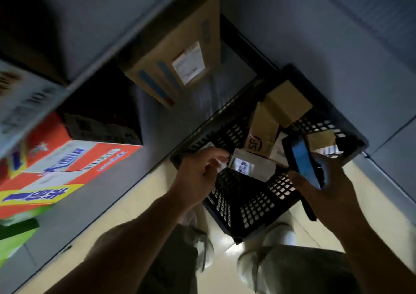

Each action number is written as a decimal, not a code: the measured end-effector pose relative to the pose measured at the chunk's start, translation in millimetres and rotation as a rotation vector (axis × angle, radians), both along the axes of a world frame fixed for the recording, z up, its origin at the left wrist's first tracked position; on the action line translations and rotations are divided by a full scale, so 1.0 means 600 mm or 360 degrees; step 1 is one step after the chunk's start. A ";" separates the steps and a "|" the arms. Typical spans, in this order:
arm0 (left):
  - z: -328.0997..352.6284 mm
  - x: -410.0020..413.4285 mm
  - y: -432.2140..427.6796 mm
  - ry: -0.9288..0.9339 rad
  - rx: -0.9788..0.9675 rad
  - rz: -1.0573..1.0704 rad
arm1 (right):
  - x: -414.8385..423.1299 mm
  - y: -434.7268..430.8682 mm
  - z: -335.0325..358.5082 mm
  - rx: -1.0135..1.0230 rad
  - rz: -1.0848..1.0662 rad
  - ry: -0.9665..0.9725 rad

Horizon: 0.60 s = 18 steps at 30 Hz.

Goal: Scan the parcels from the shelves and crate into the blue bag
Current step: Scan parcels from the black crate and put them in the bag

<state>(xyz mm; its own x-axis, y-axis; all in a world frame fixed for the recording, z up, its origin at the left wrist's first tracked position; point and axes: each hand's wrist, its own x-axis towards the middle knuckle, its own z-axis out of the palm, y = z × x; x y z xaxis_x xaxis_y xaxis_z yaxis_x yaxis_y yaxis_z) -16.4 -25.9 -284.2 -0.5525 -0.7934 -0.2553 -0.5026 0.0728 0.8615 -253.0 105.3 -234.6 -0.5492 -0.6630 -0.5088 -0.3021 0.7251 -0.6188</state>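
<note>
One brown parcel in the crate reads "SF".

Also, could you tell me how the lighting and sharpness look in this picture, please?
Head view: dim overall, shelf in deep shadow, pale floor brightest; head view, left edge: the boxes smear with motion blur; the scanner screen glows blue in the right hand; the label on the parcel the left hand pinches is too soft to read.

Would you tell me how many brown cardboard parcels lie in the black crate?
3: a far-corner parcel, an SF-marked parcel beside it, a small parcel by the scanner; others may be hidden.
</note>
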 end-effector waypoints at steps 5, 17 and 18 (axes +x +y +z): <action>-0.163 -0.042 -0.041 -0.0220 -0.0036 -0.0205 | -0.045 0.004 -0.104 -0.0065 0.0147 0.0193; -0.494 -0.158 -0.089 -0.1277 0.0201 -0.1265 | -0.111 -0.108 -0.217 -0.0327 0.0518 0.0547; -0.503 -0.154 -0.086 -0.1257 0.0212 -0.1190 | -0.112 -0.110 -0.215 -0.0325 0.0504 0.0538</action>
